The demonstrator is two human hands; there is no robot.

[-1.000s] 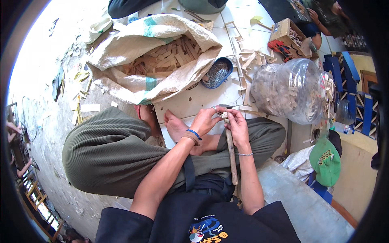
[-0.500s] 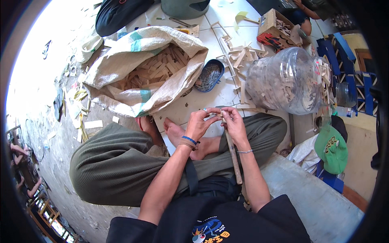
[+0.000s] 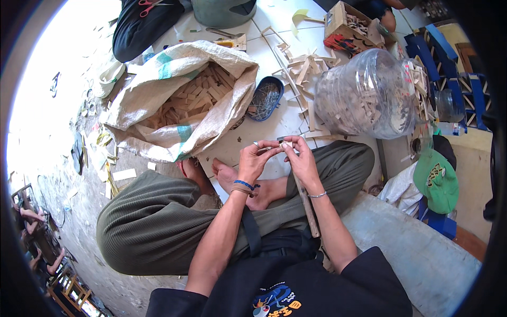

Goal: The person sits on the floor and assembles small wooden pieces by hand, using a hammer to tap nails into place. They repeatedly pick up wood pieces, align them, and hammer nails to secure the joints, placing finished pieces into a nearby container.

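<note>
Left hand [image 3: 252, 161] and right hand [image 3: 302, 161] meet, each grip pinched on a small pale wood piece [image 3: 285, 145] between the fingertips; a wooden handle [image 3: 308, 213] slants down beside the right forearm [image 3: 336, 232]; beyond, an open sack [image 3: 211, 134] of slats [image 3: 198, 96] sits near a blue tin [image 3: 275, 109] of nails [image 3: 264, 99].
</note>
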